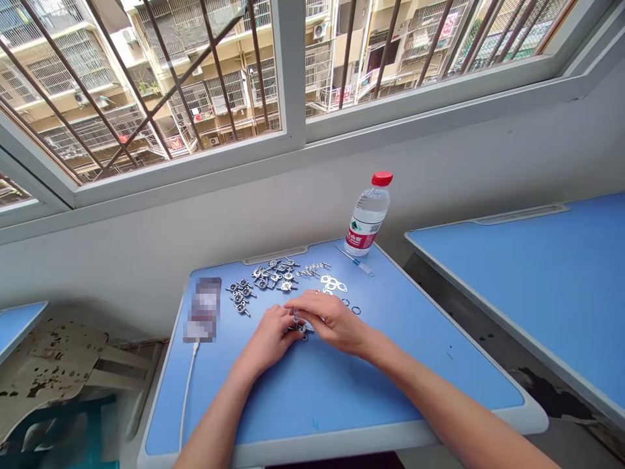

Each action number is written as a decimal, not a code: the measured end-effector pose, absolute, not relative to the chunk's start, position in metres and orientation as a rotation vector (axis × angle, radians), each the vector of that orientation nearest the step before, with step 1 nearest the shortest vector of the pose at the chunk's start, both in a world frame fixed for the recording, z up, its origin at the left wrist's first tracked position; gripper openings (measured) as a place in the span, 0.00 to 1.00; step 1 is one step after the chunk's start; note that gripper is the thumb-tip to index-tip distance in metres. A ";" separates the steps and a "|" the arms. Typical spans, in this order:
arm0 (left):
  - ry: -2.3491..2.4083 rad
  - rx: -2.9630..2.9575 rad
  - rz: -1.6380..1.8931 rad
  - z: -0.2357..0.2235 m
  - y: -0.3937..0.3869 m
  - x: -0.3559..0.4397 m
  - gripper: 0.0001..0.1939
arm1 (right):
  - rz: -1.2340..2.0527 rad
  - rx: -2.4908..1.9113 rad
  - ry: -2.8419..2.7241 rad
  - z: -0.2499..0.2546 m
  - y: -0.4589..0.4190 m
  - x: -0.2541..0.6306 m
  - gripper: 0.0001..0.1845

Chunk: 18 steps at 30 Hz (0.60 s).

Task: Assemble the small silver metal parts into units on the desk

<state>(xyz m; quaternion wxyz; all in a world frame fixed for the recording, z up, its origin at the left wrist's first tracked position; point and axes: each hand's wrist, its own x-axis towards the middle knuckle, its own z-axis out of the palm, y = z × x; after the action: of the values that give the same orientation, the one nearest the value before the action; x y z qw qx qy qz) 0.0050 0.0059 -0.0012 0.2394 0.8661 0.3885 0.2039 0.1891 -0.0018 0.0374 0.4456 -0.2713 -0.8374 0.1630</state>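
Observation:
My left hand (274,339) rests low over the blue desk with its fingers closed around a small silver metal part (303,331). My right hand (332,319) reaches in from the other side, fingertips pinched just above that part. A tiny shiny piece shows at those fingertips, too small to name. Beyond my hands lie a pile of silver metal parts with stems (276,275) and a smaller group of similar parts (240,296). Small ring-ended pieces (310,270), flat silver plates (334,283) and dark thin rings (356,311) lie nearer my right hand.
A water bottle (368,215) with a red cap stands at the desk's back right corner, beside a thin blue-and-clear pen-like tool (361,266). At left lies a blurred phone (204,309) with a white cable (187,391). Another blue desk (537,273) stands to the right.

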 end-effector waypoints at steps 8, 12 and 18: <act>1.066 2.396 0.543 -0.003 0.005 0.005 0.03 | 0.359 -0.756 -2.014 0.036 0.001 0.188 0.12; 1.103 2.420 0.529 -0.001 0.004 0.007 0.02 | 0.343 -0.765 -2.027 0.038 -0.001 0.185 0.13; 1.081 2.402 0.536 0.000 0.004 0.007 0.03 | 0.349 -0.824 -1.984 0.034 -0.003 0.183 0.12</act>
<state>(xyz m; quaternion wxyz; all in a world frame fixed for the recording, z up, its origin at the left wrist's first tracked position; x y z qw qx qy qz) 0.0072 0.0040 -0.0003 0.2250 0.8707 0.3919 0.1941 0.1829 -0.0026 0.0335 0.4640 -0.3352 -0.8076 0.1422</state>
